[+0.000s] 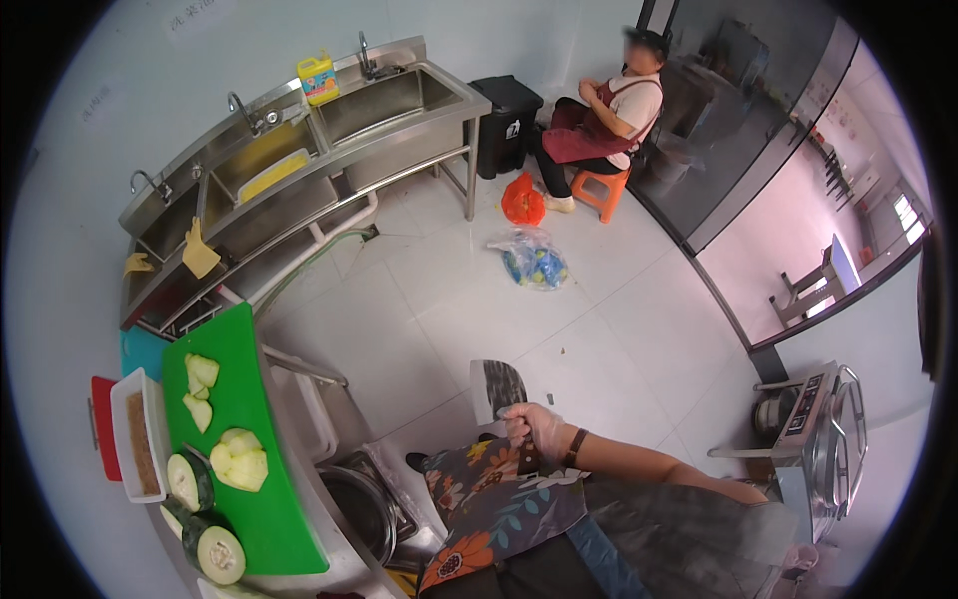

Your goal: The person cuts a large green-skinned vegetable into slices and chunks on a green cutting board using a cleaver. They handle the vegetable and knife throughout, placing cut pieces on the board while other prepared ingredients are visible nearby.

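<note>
My right hand [536, 432], in a clear plastic glove, grips a cleaver [495, 389] by its handle. The broad blade points up, out over the tiled floor. My left hand is out of view. On the left, a green cutting board [247, 374] lies on a steel table. Peeled pale-green melon pieces [239, 458] are heaped on it, and smaller cut pieces [200, 374] lie farther up. Cut winter melon sections [222, 554] with dark rind stand at the board's near left edge. A thin tool, partly hidden, lies between the rind-covered section and the heap.
Beside the board stands a white tub [138, 442]. A steel triple sink [389, 105] lines the wall, with yellow gloves [199, 251] on its edge. A person [621, 112] sits on an orange stool [601, 193] near bags [535, 262] on the floor. An appliance [816, 434] stands right.
</note>
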A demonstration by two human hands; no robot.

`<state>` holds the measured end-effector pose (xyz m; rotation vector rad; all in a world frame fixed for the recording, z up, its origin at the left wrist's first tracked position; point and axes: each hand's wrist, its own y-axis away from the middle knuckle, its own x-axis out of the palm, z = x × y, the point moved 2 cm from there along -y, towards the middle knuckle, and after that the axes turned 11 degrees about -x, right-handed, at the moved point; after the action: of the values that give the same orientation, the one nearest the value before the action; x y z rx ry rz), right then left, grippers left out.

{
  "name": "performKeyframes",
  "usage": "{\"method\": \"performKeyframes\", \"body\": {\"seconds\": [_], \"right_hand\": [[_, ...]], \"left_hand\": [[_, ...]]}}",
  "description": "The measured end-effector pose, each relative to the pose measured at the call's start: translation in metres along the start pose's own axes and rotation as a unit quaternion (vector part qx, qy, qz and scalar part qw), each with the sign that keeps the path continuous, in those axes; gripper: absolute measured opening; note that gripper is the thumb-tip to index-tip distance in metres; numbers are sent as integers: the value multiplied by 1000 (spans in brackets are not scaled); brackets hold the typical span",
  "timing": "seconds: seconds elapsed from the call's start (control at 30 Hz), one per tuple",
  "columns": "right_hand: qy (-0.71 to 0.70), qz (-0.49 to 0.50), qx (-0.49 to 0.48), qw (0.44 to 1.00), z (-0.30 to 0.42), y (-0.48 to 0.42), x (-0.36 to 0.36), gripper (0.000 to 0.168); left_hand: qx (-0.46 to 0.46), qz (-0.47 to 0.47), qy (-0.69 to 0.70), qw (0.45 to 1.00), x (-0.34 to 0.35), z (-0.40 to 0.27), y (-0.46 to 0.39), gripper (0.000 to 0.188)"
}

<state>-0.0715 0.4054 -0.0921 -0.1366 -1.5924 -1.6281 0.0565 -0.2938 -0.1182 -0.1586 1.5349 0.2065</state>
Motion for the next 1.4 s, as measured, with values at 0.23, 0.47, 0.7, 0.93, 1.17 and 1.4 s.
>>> {"method": "performKeyframes", "body": {"seconds": [0.23,0.47,0.7,0.93,1.17,1.4], "right_hand": [[19,3,-27,999,0,0,1,33],[21,-7,-39,999,1,8,7,31],[71,53,-36,995,-9,-7,-11,33],[39,-13,-12,999,-2,-3,3,30],[27,-37,-23,999,10,6,6,29],[70,2,-15,997,3,5,29,34]], "left_hand": [[-2,23,-19,1000,3,-1,-8,59],[0,39,-14,999,7,-3,-14,55],[26,-14,79,996,-6,5,-19,44],[-111,91,170,975,-14,2,-48,37],[-3,20,-2,1000,14,20,-39,49],[211,26,-175,961,-27,28,32,69]]}}
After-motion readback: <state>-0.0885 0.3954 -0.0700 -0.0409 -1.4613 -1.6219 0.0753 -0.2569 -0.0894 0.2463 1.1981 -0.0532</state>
